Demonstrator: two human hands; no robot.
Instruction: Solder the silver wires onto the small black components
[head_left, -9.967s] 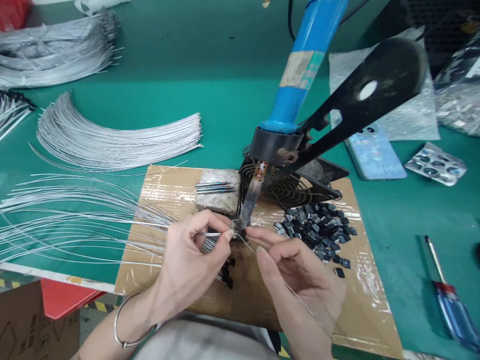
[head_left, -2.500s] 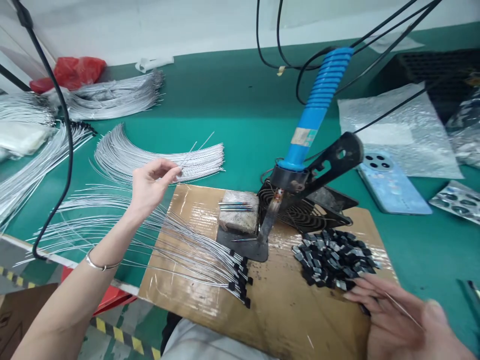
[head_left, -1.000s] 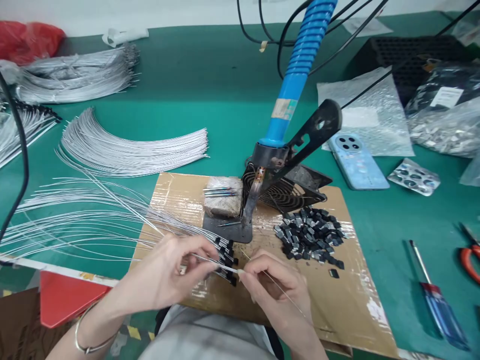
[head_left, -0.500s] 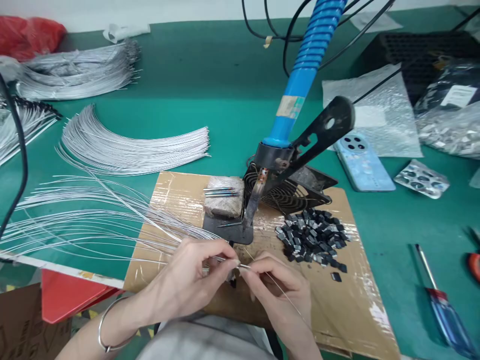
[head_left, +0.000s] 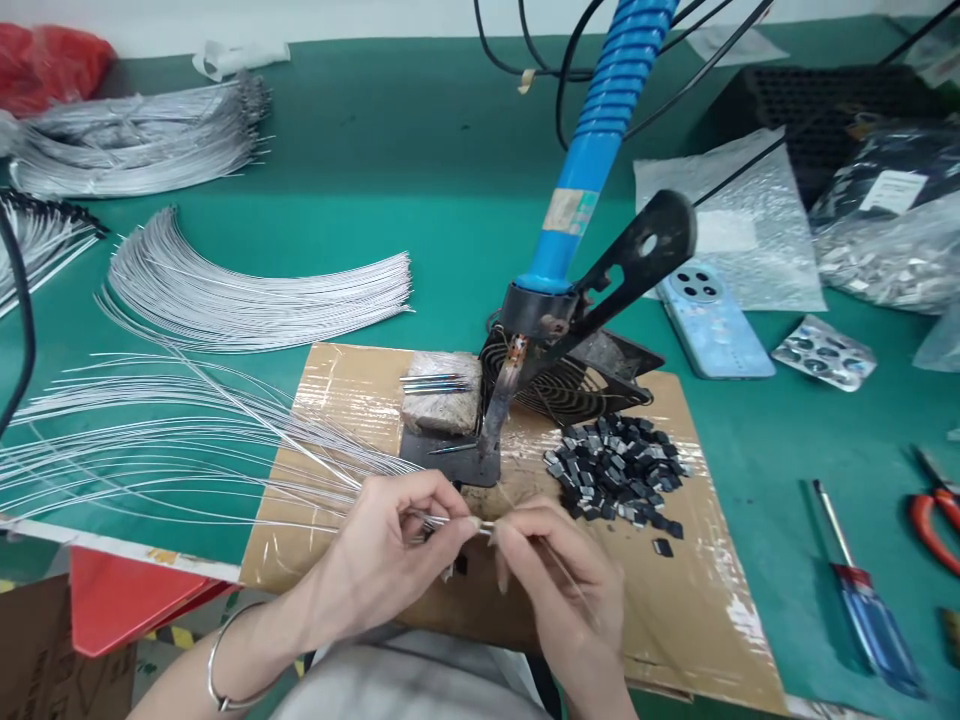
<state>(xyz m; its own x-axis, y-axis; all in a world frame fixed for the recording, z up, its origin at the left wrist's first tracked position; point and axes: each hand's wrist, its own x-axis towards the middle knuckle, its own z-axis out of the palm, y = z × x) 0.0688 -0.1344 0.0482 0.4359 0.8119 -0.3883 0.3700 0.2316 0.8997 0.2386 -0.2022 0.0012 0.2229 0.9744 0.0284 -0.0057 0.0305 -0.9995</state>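
My left hand [head_left: 409,535], a bracelet at its wrist, pinches a white wire [head_left: 484,527] close to its end. Other white wires [head_left: 322,440] run into this hand from the left, fanned across the cardboard and table edge. With thumb and forefinger closed at the wire's tip, my right hand [head_left: 566,570] meets the left one. A thin strand, blurred, crosses the right hand's fingers. Just beyond the hands stands a soldering iron [head_left: 574,215] with a blue handle, held tip-down in a black stand [head_left: 637,265]. Small black-and-silver connectors [head_left: 615,470] lie heaped right of the hands.
Under the work lies a cardboard sheet [head_left: 675,620]. A fan [head_left: 562,385] and a wrapped block [head_left: 441,405] flank the iron. Bundled wires [head_left: 262,300] rest behind, left. Rightward are a phone [head_left: 716,320], blister pack [head_left: 825,352], screwdriver [head_left: 874,610] and red-handled pliers [head_left: 937,520].
My right hand has shifted slightly and its fingers now meet the wire's tip more squarely. The thin strand has become blurred. The whole view has slid a little, bringing the pliers further in.
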